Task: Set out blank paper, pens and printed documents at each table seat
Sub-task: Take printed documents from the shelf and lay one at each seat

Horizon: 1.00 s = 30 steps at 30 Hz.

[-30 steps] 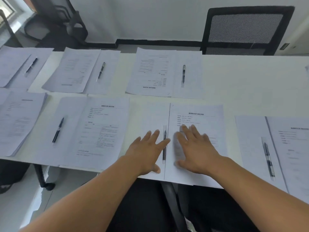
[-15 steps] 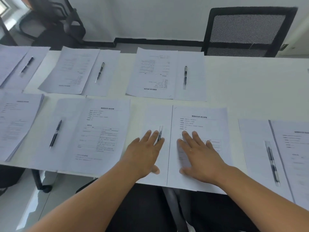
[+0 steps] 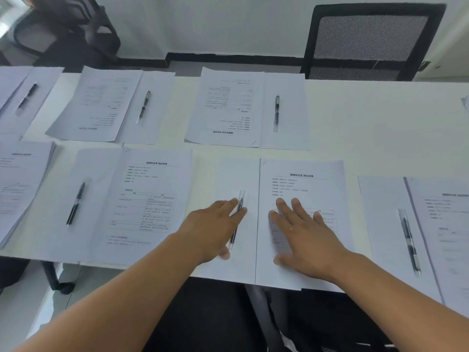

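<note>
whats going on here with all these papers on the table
A person is laying out seat sets on a white table. Their left hand rests straight fingers on a pen lying on a blank sheet, while the right hand lies flat on the printed document beside it. Similar sets of sheet, printed document and pen already lie at the neighbouring places and across the table.

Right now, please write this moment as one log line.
left hand: fingers on pen | right hand: flat on printed document
</note>
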### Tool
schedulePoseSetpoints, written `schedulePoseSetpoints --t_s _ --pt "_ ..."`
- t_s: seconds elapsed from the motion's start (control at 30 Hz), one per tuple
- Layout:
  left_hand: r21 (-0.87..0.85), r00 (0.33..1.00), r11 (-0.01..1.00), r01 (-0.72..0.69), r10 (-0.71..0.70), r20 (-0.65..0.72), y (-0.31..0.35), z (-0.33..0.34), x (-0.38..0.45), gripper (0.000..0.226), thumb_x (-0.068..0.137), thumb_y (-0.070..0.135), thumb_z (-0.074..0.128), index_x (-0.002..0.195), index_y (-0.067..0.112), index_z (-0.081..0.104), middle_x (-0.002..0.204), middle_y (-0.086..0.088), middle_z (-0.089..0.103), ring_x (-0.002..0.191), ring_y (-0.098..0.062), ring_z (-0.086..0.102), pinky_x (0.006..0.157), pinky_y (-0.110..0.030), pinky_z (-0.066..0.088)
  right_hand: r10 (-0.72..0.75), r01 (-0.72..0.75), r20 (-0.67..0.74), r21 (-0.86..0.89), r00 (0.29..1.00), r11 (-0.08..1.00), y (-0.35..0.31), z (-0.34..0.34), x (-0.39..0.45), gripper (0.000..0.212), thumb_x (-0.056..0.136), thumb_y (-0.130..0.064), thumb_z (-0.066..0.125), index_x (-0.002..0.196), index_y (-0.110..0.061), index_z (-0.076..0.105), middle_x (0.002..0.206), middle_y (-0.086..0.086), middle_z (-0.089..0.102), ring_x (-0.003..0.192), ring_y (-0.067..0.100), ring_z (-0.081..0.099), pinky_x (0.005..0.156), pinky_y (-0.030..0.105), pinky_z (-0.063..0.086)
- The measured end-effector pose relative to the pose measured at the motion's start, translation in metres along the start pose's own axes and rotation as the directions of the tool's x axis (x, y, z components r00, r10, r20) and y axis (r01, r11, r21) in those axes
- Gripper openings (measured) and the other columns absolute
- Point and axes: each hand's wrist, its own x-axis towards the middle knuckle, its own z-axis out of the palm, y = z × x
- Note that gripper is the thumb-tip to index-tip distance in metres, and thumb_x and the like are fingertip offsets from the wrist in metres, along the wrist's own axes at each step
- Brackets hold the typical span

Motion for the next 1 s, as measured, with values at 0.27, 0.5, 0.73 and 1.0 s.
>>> schedulePoseSetpoints --t_s 0.27,0.5,0.73,1.0 --pt "0.023 0.996 1.000 -0.005 0.007 -0.090 0.000 0.010 0.003 0.098 0.102 0.036 0.074 0.173 0.024 0.008 0.180 0.002 0.007 0.163 -0.020 0.018 0.100 -0.044 0.060 0.002 -0.002 0.005 -0.012 1.000 1.000 0.000 0.000 0.001 0.104 0.099 -0.061 0.062 0.172 -0.029 -0.006 0.177 -0.004 -0.028 0.163 0.027 -0.027 0.132 0.062 0.005" --pt "0.002 0.996 1.000 -0.001 0.002 -0.094 0.010 0.011 0.002 0.097 0.101 0.030 0.075 0.173 0.023 0.011 0.180 0.000 0.009 0.162 -0.021 0.020 0.101 -0.043 0.057 0.004 -0.004 0.005 -0.007 1.000 1.000 0.001 0.005 -0.008 0.104 0.100 -0.061 0.062 0.172 -0.029 -0.006 0.177 -0.004 -0.028 0.163 0.027 -0.027 0.132 0.062 0.006" --pt "-0.016 0.994 1.000 0.012 -0.013 -0.110 0.018 0.013 0.002 0.097 0.098 0.024 0.079 0.172 0.021 0.016 0.174 0.001 0.021 0.155 -0.021 0.029 0.097 -0.044 0.060 0.012 -0.012 0.012 -0.013 1.000 1.000 0.001 0.005 -0.016 0.102 0.102 -0.059 0.060 0.172 -0.027 -0.006 0.177 -0.003 -0.029 0.163 0.028 -0.028 0.132 0.063 0.007" --pt "-0.016 0.994 1.000 0.022 -0.024 -0.109 0.019 0.014 0.005 0.098 0.097 0.022 0.079 0.172 0.021 0.016 0.171 0.002 0.023 0.153 -0.022 0.031 0.092 -0.044 0.061 0.023 -0.023 0.039 -0.018 0.999 1.000 -0.002 0.013 -0.025 0.102 0.104 -0.059 0.058 0.171 -0.027 -0.011 0.175 -0.003 -0.033 0.162 0.029 -0.031 0.132 0.063 0.006"
